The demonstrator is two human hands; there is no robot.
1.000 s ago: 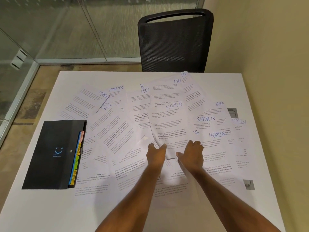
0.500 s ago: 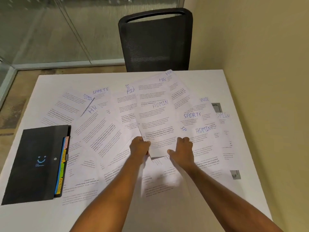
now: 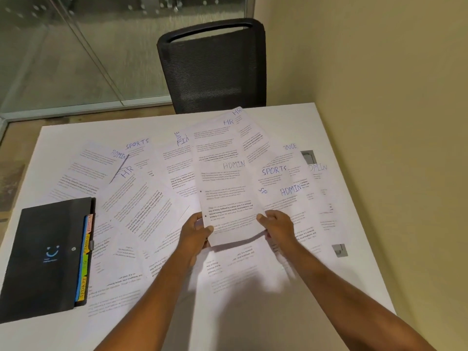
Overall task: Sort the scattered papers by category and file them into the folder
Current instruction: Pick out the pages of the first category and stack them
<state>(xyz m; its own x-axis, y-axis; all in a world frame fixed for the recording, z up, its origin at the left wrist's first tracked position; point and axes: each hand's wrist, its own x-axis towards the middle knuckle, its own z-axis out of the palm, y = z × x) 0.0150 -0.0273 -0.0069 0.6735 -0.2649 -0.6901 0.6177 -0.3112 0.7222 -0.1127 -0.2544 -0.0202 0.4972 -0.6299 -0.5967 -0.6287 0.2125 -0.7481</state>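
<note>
Head: left hand (image 3: 196, 233), right hand (image 3: 277, 225) grip ADMIN sheet (image 3: 228, 198) above white table (image 3: 65, 138); chair (image 3: 215, 72) beyond.

White printed paper sheets (image 3: 141, 206), hand-labelled ADMIN, SPORTS or HR in blue, lie overlapping from left to right. One ADMIN sheet (image 3: 228, 188) is raised at its near edge. A black expanding folder (image 3: 48, 254) lies flat near left, with coloured tabs along its right edge.

The person's left hand (image 3: 196, 233) and right hand (image 3: 277, 225) were both bare. The left forearm (image 3: 155, 287) and right forearm (image 3: 338, 287) were bare as well, uncovered along all their visible length up to the wrists. Knuckles and thumbs showed plainly, though the right hand's outline was slightly blurred.
</note>
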